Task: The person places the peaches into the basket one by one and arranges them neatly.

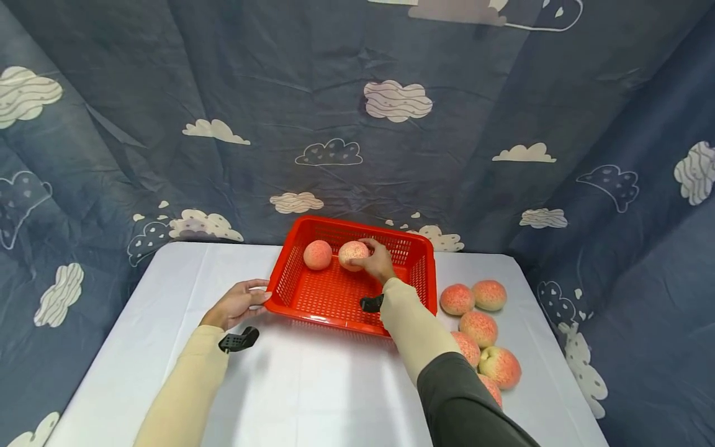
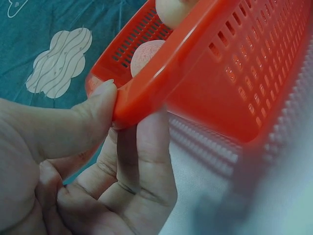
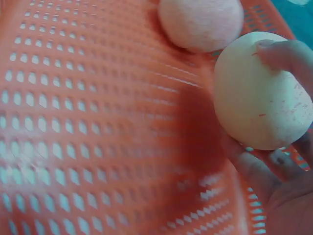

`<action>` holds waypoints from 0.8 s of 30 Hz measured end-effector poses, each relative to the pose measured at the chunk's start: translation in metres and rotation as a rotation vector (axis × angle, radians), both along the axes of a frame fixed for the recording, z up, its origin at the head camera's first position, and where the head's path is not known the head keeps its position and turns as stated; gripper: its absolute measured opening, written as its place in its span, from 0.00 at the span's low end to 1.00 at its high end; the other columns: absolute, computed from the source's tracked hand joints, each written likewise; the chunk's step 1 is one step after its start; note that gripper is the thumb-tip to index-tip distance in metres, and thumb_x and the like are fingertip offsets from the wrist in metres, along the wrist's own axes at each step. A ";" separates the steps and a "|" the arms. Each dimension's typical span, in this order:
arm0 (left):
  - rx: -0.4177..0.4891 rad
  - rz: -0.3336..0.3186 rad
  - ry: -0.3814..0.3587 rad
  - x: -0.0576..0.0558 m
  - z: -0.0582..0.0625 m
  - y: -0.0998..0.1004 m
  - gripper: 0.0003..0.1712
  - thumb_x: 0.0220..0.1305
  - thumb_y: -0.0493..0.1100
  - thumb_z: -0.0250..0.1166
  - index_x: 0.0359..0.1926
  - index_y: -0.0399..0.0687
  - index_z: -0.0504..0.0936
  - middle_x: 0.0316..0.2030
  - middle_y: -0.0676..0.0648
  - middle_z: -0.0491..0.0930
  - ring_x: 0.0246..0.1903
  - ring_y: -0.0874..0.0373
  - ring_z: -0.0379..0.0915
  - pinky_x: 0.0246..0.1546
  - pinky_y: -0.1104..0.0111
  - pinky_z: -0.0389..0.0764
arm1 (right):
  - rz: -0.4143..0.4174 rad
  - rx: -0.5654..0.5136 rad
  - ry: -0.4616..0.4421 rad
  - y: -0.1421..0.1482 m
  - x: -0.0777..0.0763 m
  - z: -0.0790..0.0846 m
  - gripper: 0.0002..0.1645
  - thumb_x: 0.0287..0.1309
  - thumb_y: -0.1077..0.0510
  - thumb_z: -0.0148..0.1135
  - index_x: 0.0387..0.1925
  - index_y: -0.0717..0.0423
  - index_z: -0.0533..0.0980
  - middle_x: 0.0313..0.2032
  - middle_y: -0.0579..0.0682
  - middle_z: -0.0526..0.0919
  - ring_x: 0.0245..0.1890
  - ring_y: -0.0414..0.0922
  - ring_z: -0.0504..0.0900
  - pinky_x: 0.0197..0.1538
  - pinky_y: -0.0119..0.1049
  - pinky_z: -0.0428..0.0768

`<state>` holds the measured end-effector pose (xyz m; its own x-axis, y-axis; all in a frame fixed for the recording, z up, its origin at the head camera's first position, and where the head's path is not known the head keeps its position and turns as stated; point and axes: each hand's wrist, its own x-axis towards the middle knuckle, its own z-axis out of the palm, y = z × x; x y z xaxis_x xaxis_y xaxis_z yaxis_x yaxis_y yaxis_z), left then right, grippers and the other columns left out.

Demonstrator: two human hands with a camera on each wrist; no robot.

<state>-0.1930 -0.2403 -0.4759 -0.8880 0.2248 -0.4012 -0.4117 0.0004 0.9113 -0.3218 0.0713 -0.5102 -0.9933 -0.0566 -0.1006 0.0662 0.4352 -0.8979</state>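
Note:
A red perforated plastic basket (image 1: 335, 304) stands on the white table. My left hand (image 1: 240, 303) grips its left front corner; in the left wrist view the thumb (image 2: 93, 112) lies on top of the rim (image 2: 146, 90) with fingers beneath. Inside the basket, my right hand (image 1: 377, 259) holds a pale pinkish peach (image 1: 353, 255) between thumb and fingers. The right wrist view shows this peach (image 3: 259, 93) with a cream-yellow side, its shadow on the basket floor. Another peach (image 1: 317, 255) sits to its left in the basket, close to the back wall.
Several peaches (image 1: 478, 328) lie in a loose group on the table right of the basket, partly behind the right forearm. A dark blue curtain (image 1: 335, 124) with cloud prints hangs behind and beside the white table (image 1: 313, 397). Black straps with cameras (image 1: 239, 339) are on the wrists.

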 end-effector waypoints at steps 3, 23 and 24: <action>-0.002 0.002 -0.008 0.002 -0.002 0.000 0.35 0.65 0.38 0.64 0.66 0.27 0.59 0.40 0.47 0.80 0.35 0.62 0.79 0.41 0.68 0.81 | -0.024 0.025 -0.014 -0.008 0.004 -0.010 0.39 0.43 0.59 0.78 0.59 0.55 0.73 0.57 0.56 0.75 0.56 0.55 0.73 0.57 0.49 0.75; -0.070 0.041 -0.056 -0.006 -0.007 -0.001 0.31 0.68 0.35 0.58 0.68 0.30 0.58 0.42 0.47 0.78 0.34 0.62 0.78 0.41 0.68 0.81 | -0.078 0.092 -0.016 -0.033 -0.004 -0.022 0.43 0.43 0.56 0.78 0.62 0.53 0.70 0.56 0.59 0.75 0.57 0.56 0.72 0.61 0.50 0.69; -0.071 0.044 -0.058 -0.006 -0.008 -0.001 0.32 0.68 0.35 0.59 0.68 0.30 0.58 0.43 0.46 0.79 0.34 0.62 0.78 0.41 0.68 0.81 | -0.071 0.101 -0.016 -0.032 -0.004 -0.020 0.43 0.43 0.56 0.78 0.63 0.54 0.69 0.56 0.59 0.75 0.57 0.56 0.72 0.61 0.50 0.70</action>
<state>-0.1993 -0.2413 -0.4835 -0.8711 0.1554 -0.4660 -0.4650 0.0444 0.8842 -0.3255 0.0389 -0.5305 -0.9926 0.0253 -0.1186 0.1145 0.5169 -0.8483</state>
